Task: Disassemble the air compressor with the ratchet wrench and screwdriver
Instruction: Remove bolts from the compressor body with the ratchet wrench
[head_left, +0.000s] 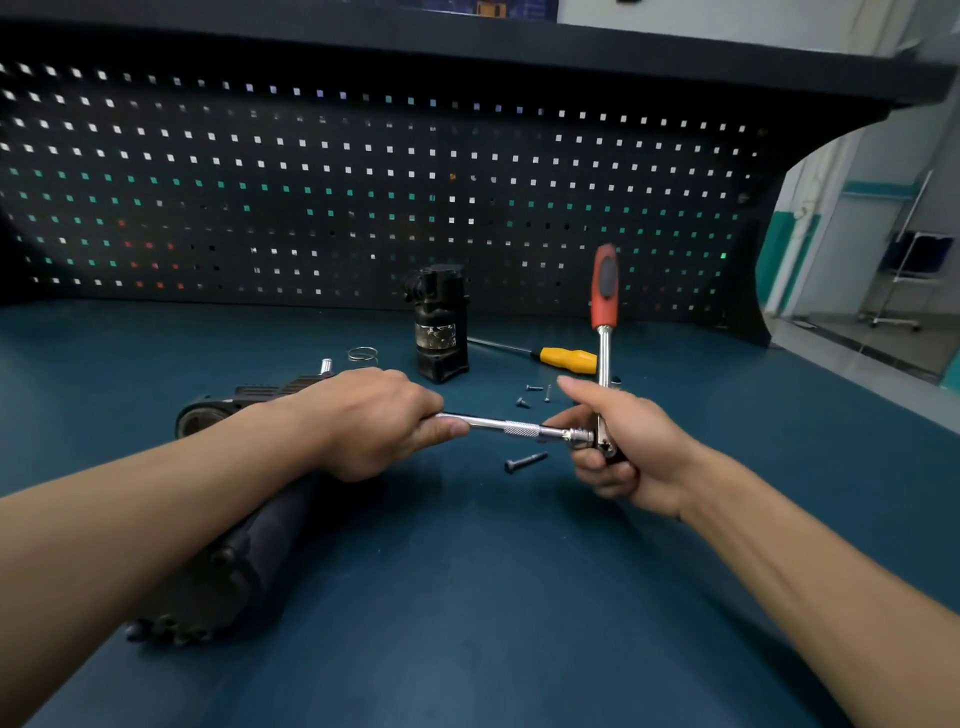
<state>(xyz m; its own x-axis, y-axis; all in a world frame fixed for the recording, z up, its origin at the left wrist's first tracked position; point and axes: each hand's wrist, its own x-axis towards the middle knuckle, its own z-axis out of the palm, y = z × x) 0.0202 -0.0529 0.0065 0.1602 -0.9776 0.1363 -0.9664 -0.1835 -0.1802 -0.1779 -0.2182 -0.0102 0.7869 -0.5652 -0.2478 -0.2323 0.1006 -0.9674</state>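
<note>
Along the lower left of the frame the air compressor (260, 545) lies on its side on the blue worktop (467, 597), partly hidden under the left forearm; it looks parked there while the tool itself gets attention; above it, towards the centre and clear of the worktop, the left hand (384, 421) is curled tight round one end of a chrome extension bar (504, 425), probably to steady it along its own line; further back, near the pegboard (363, 182), a wire ring (362, 355) and an upright black unit (441, 327) sit apart, likely pieces already taken off and set out of the way; small screws (535, 395) and one longer bolt (524, 461) lie loose between and below the hands, close enough to find again; the yellow-handled screwdriver (569, 358) lies idle just behind them; right of centre the right hand (618, 452) wraps the head of the ratchet wrench (604, 296), red handle pointing up, bracing the joint where bar meets head; whether the bar is going on or coming off cannot be told
</note>
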